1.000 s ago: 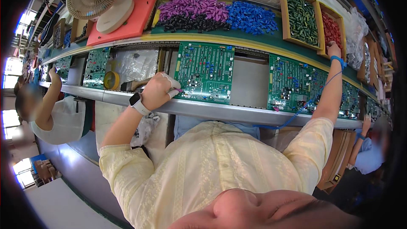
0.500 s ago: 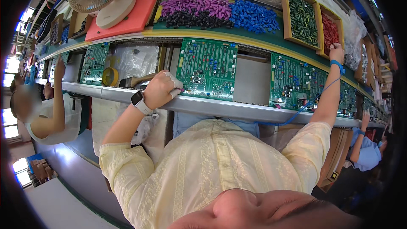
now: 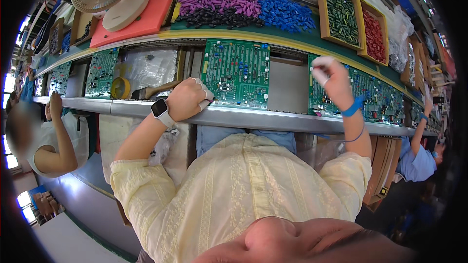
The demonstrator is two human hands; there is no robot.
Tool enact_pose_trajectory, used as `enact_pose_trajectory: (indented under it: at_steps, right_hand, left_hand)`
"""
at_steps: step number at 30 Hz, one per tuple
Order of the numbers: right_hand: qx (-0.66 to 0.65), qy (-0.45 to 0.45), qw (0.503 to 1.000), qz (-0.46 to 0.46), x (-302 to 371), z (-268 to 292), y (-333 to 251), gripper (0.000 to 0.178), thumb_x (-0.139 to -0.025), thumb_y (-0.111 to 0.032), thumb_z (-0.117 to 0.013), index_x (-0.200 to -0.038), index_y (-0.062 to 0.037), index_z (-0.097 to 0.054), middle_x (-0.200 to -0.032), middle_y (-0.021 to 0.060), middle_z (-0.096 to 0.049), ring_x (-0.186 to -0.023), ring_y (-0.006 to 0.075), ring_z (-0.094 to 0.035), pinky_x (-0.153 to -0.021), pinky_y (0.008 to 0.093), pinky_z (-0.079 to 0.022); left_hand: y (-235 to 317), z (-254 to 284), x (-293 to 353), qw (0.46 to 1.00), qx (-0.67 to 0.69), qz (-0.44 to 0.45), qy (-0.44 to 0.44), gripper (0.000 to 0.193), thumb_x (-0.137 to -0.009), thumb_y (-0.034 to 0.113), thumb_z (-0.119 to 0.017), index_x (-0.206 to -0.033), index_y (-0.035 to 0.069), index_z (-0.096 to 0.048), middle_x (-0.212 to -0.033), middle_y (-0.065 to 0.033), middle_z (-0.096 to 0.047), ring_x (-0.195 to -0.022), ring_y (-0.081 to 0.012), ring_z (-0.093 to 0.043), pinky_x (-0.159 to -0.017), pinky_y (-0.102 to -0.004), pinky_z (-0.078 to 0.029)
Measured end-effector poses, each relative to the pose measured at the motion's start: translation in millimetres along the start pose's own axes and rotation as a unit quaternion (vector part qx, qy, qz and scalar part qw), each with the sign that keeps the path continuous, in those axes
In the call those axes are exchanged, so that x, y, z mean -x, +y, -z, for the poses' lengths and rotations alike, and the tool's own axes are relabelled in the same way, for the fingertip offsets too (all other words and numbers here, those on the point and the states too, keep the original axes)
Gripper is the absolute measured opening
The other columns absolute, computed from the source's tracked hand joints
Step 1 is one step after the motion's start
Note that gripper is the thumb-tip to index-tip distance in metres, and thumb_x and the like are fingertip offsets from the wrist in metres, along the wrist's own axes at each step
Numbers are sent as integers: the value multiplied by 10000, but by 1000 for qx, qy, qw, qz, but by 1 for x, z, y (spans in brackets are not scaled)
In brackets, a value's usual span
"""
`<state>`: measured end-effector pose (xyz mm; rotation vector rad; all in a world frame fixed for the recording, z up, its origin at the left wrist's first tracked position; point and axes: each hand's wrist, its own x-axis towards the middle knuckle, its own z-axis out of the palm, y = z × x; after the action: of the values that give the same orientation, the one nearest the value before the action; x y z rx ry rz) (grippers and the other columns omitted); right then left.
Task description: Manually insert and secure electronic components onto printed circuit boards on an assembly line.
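My left hand (image 3: 187,99), with white finger covers and a watch on the wrist, is closed beside the lower left corner of a green circuit board (image 3: 237,73). A bit of a small purple component (image 3: 210,101) peeks out at its fingertips. Over the left end of another circuit board (image 3: 358,90) hangs my right hand (image 3: 335,80), wearing a blue wrist strap (image 3: 353,106) with a cord. Its covered fingers are curled and slightly blurred; what they hold, if anything, I cannot make out.
Past the rail lie heaps of purple components (image 3: 222,1), black components (image 3: 204,18) and blue components (image 3: 286,13). Boxes of green components (image 3: 341,17) and red components (image 3: 373,36) stand far right. A brush (image 3: 158,89) and tape roll (image 3: 120,87) lie left. Co-workers sit on both sides.
My right hand has left the box of red components and come back left and nearer, over the circuit board. My left hand stays by the board's corner. The co-worker at left has lowered a hand.
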<state>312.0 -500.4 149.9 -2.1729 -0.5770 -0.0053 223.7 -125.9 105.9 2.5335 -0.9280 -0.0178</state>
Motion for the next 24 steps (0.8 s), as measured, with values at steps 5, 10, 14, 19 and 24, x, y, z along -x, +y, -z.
enact_pose_trajectory:
  at_steps: [5, 10, 14, 19, 24]
  right_hand:
    - [-31, -151, 988, 18, 26, -45, -36, 287, -733, 14, -600, -1008, -62, -569, -932, 89, -554, -819, 222, -570, -688, 306, -481]
    - [85, -140, 978, 132, 29, -70, -40, 298, -710, -28, -641, -1000, -61, -582, -923, 99, -556, -816, 259, -566, -714, 322, -479]
    - [127, -133, 972, 149, 24, -89, -32, 268, -681, -48, -662, -938, -58, -586, -868, 91, -576, -809, 280, -562, -725, 349, -469]
    - [161, -152, 966, 131, 17, -97, -31, 214, -683, -64, -655, -879, -47, -572, -832, 97, -583, -808, 297, -558, -720, 368, -457]
    - [182, -168, 960, 129, 16, -98, -30, 235, -672, -73, -658, -890, -45, -574, -853, 113, -585, -805, 304, -553, -724, 374, -452]
  left_hand:
    - [2, 6, -1, 998, -28, 1, -52, 197, -687, 135, -642, -879, 89, -647, -805, -81, -617, -820, -255, -562, -782, -356, -433]
    - [-1, 43, -24, 997, 54, 35, 33, 391, -712, 151, -681, -1082, 77, -580, -967, -117, -598, -874, -268, -559, -787, -356, -450]
    - [-18, 39, -72, 964, 155, 63, 206, 286, -760, 153, -652, -1021, 40, -616, -903, -139, -623, -849, -286, -596, -757, -338, -477]
    - [-43, 10, -91, 915, 211, 109, 325, 220, -774, 126, -637, -979, 45, -636, -877, -125, -634, -832, -262, -603, -740, -329, -479]
    - [-62, -4, -82, 952, 48, 42, 299, 206, -785, 92, -629, -983, 35, -634, -915, -123, -635, -830, -271, -608, -733, -325, -487]
